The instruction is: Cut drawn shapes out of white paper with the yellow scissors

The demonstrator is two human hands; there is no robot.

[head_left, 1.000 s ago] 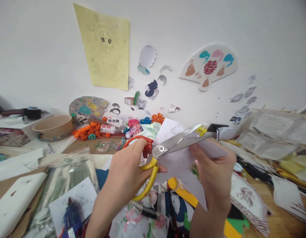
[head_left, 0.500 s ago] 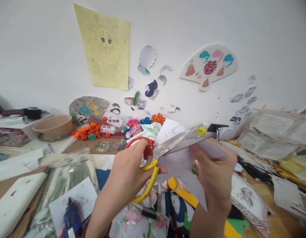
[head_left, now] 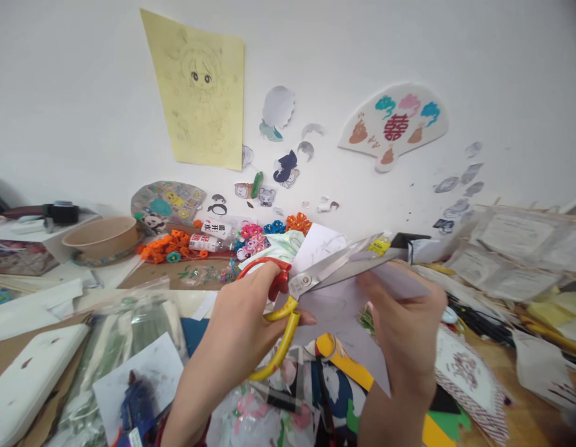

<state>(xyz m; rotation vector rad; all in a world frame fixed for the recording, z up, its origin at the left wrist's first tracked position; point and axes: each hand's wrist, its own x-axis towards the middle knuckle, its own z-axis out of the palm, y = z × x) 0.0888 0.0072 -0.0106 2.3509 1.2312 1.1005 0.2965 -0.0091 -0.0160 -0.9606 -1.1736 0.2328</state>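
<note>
Head camera view: two bare hands meet at the centre of the frame above a crowded worktable. The left hand (head_left: 243,301), left of centre, grips a pair of scissors (head_left: 302,284), with fingers and thumb at the red and yellow handles. The scissors sit mid-frame, blades pointing right and slightly parted. The right hand (head_left: 406,316), right of centre, pinches a sheet of white paper (head_left: 327,320), which hangs beneath the blades; whether its edge lies between them I cannot tell.

Compared with a second ago, very little has changed: the scissors have shifted slightly, while both hands keep their grips and the paper hangs in almost the same place. This suggests the work is at much the same stage, and I see no freshly separated piece.

Around the hands, a beige bowl (head_left: 100,237) stands at middle left, near a heap of orange fuzzy pieces (head_left: 164,248). A clear plastic bag (head_left: 138,323) lies at lower left. On the wall, a yellow drawing (head_left: 208,118) hangs at upper left, and a fan-shaped paper (head_left: 394,133) with a red emblem at upper right.
</note>
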